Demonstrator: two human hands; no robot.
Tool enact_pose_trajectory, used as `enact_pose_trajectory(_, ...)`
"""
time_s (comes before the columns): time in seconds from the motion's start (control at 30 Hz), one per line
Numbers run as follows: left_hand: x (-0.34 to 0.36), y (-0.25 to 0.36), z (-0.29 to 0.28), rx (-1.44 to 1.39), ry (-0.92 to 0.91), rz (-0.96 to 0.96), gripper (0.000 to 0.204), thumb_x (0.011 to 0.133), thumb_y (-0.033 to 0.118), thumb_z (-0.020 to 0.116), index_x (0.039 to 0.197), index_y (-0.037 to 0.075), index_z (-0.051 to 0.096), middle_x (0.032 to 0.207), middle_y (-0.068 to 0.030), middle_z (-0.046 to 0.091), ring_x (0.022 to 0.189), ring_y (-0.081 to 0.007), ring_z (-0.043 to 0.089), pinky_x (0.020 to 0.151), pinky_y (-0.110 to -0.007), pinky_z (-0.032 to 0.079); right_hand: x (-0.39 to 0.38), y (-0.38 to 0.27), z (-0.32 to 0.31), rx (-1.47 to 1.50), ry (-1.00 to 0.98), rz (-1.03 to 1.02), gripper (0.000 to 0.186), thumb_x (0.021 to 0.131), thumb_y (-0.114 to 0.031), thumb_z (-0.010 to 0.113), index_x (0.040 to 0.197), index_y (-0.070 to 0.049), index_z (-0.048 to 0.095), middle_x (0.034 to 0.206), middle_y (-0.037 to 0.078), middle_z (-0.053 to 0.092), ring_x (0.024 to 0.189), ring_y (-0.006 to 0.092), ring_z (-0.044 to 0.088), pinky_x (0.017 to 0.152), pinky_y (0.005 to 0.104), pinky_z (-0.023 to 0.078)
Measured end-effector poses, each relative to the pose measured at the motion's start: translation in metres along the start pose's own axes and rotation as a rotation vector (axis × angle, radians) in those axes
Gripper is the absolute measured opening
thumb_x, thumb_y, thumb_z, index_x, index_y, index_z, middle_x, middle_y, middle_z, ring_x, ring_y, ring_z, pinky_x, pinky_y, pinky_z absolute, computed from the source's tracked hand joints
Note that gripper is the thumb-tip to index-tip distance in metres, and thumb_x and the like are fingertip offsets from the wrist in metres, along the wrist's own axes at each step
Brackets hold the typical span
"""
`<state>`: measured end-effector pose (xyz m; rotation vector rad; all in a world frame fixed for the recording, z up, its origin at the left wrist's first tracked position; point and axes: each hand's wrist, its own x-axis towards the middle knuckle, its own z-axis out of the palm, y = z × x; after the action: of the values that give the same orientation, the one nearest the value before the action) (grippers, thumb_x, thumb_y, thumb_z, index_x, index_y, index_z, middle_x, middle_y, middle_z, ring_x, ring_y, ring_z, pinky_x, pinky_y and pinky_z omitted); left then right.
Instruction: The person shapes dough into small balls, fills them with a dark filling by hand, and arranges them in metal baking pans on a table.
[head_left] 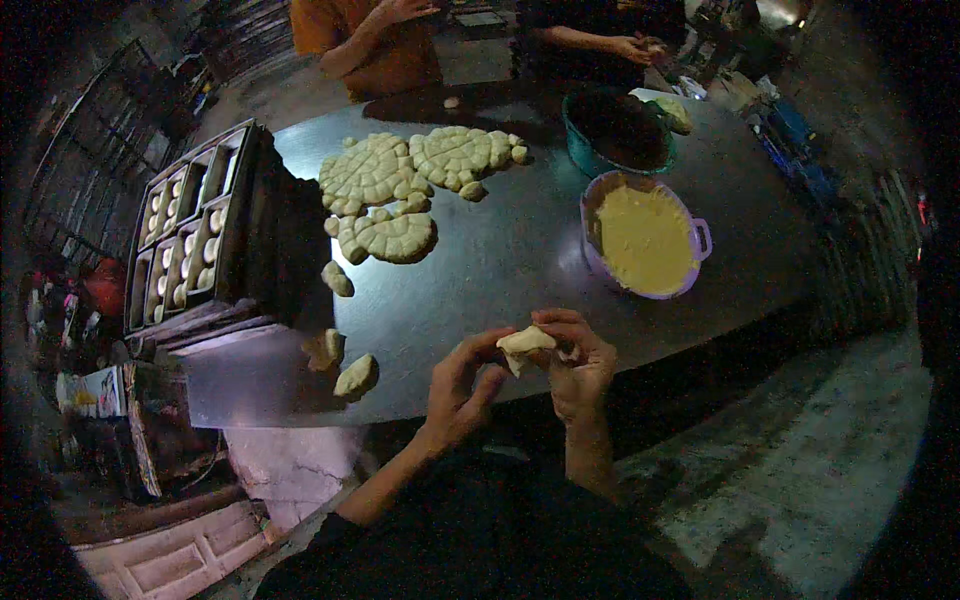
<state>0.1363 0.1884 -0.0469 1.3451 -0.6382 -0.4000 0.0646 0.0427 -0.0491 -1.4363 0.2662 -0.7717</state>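
Observation:
Between my two hands, above the near edge of the metal table (480, 260), is a small pale piece of dough (526, 342). My left hand (463, 385) grips its left side with the fingertips. The fingers of my right hand (580, 368) are curled round its right side. A flap of the dough hangs down in the middle. Off to the left lie a loose dough piece (356, 376) and a browner lump (323, 349). Farther back, many scored dough pieces (386, 238) rest pressed together in rounded clusters.
A purple basin (590, 240) of yellow batter-like filling stands at the right, with a green basin (575, 140) behind it. Stacked trays (190, 225) holding dough pieces rise at the left. Two people stand beyond the far edge; an orange sleeve (318, 38) shows on one.

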Motion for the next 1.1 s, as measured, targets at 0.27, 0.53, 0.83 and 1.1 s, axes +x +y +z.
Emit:
enact_pose_trajectory(0.27,0.103,-0.018,0.010,0.106,-0.271,1.052,0.064,0.083,0.061,0.063,0.112,0.004,0.062,0.095,-0.0130,0.067,0.089,-0.0287,0.066,0.086,-0.044,0.051,0.033,-0.009,0.004,0.412,-0.109,0.394,0.093,0.074,-0.018,0.085,0.146,-0.006,0.028,0.103,0.004,0.061,0.086,0.0112,0.062,0.079,0.0251,0.051)
enact_pose_trajectory(0.53,0.146,-0.101,0.041,-0.742,0.038,0.259,0.079,0.079,0.049,0.075,0.134,0.002,0.043,0.113,-0.0173,0.061,0.100,-0.0294,0.062,0.090,-0.041,0.051,0.128,0.024,0.021,0.503,-0.137,0.467,0.101,0.074,-0.023,0.085,0.151,-0.008,0.022,0.109,0.004,0.060,0.094,0.0150,0.060,0.080,0.0251,0.049)
enact_pose_trajectory(0.83,0.183,-0.150,0.002,-0.373,-0.069,-0.339,0.047,0.093,0.010,0.062,0.136,0.004,0.044,0.114,-0.0066,0.055,0.110,-0.0164,0.055,0.095,-0.031,0.044,0.389,0.114,-0.113,-1.293,-0.156,0.140,0.042,0.099,-0.036,0.047,0.124,-0.006,0.062,0.112,0.019,0.068,0.099,0.0332,0.067,0.093,0.0359,0.050)
enact_pose_trajectory(1.1,0.190,-0.144,-0.028,-0.123,-0.041,-0.431,0.028,0.098,0.014,0.056,0.124,0.005,0.057,0.111,-0.0064,0.062,0.103,-0.0158,0.061,0.092,-0.029,0.048,0.432,0.172,-0.136,-0.795,-0.284,0.818,0.089,0.093,-0.074,0.011,0.134,-0.008,0.056,0.123,0.012,0.062,0.110,0.0207,0.056,0.098,0.0361,0.040)
